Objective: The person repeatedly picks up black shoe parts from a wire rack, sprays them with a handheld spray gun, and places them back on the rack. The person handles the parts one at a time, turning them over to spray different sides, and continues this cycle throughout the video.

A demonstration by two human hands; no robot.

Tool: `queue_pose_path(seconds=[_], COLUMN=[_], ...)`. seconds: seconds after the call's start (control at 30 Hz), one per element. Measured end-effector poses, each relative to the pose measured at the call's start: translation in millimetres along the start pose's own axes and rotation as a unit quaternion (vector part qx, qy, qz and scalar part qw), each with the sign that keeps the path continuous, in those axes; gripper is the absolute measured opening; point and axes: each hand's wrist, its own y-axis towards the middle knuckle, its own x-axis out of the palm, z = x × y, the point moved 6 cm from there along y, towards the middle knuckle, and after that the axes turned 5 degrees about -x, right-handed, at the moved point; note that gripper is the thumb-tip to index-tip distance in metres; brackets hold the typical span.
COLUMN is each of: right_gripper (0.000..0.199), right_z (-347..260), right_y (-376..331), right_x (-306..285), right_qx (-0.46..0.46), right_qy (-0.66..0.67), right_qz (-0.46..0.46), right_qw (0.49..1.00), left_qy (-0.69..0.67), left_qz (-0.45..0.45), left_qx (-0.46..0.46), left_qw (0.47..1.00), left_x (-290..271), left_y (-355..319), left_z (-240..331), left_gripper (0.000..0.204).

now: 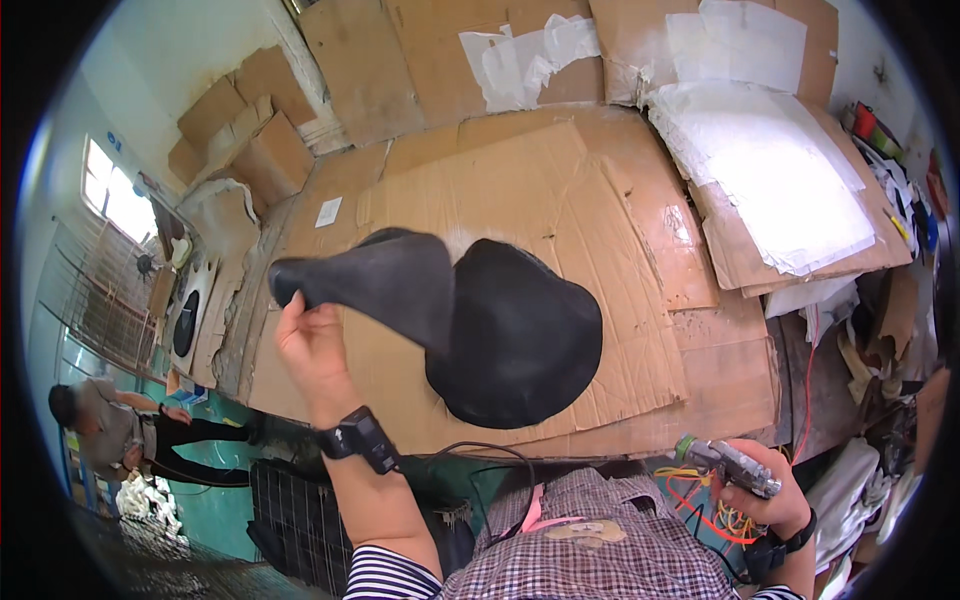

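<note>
Could drop the dark sheet (390,285) by pinching just its end with left fingers (294,310), gripping a metal gun (742,467) with right fingers (750,504).

Right: a white sheet (790,185) is covering a cardboard stack (738,240). Left wall: a window (120,190) is glowing; lower down, a person (115,432) in dark trousers is standing. Back left: cardboard pieces (270,155) are leaning. Small white card (328,212) is lying flat.

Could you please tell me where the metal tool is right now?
In the head view, the metal tool is at the lower right, in the person's right hand, right of the checked garment.
</note>
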Motion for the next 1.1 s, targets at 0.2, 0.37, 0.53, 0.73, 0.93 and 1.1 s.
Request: queue_pose_path(seconds=[0.2, 0.37, 0.53, 0.73, 0.93, 1.1], right_gripper=[0.058, 0.056, 0.049, 0.057, 0.057, 0.055], right_z=[-14, -25, -26, -30, -38, -38], right_y=[-23, -51, -53, -29, -29, -57], right_x=[7, 25, 81, 116, 98, 83], right_qx=[-0.019, -0.002, 0.007, -0.052, -0.072, -0.08], right_qy=[-0.004, -0.03, 0.037, 0.022, 0.018, -0.028], right_qz=[0.127, 0.12, 0.034, 0.109, 0.212, 0.248], right_qw=[0.992, 0.992, 0.999, 0.992, 0.975, 0.965], left_qy=[-0.028, -0.01, 0.013, 0.03, 0.022, 0.014], left_qz=[0.1, 0.175, 0.173, 0.168, 0.173, 0.16], left_qx=[0.035, 0.036, 0.035, 0.046, 0.035, 0.004], left_qw=[0.994, 0.984, 0.984, 0.984, 0.984, 0.987], left_x=[-104, -147, -159, -175, -179, -178], left_y=[-37, -66, -84, -93, -94, -87], left_z=[64, 92, 107, 118, 112, 96], left_gripper=[0.008, 0.012, 0.016, 0.022, 0.022, 0.022])
